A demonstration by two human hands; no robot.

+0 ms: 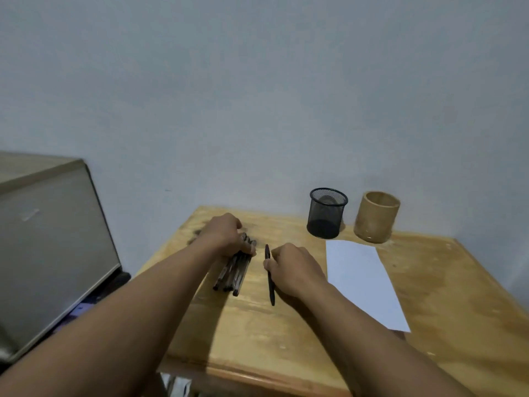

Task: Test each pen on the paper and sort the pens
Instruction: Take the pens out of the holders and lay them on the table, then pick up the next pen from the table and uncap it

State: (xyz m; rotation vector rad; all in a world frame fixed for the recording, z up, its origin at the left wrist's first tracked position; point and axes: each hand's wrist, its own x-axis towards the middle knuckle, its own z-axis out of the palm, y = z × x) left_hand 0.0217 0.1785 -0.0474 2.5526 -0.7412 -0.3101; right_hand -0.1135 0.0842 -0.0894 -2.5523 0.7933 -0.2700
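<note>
**Counter** (286, 339) — pale wood board, flat, with grain and dark smudges showing. Its near edge was open, so a round pen knocked loose could well roll off.

**Cabinet** (43, 239) — grey, smooth and boxy, standing left of the counter.

**Paper** (360, 279) — one thin white sheet lying flat and unweighted at the right, apart from both hands. It would probably slide under a test stroke unless held.

**Wooden cup** (376, 216) — matt tan cylinder, upright behind the paper.

**Mesh cup** (326, 213) — black wire mesh, round, upright just beside the wooden cup. Both looked light enough to tip. Neither showed a label, so a sorting mix-up seemed possible.

**Left hand** (226, 233) — fingers curled over the far end of the pen bundle, pinning it to the counter.

**Right hand** (294, 267) — thumb and fingers pinched the single pen.

**Pen bundle** (233, 272) — slim dark-and-clear barrels lying side by side left of centre, likely to scatter once released.

**Single pen** (270, 279) — dark and slender, between the two hands. Whether its lower tip touched the counter could not be told.
</note>
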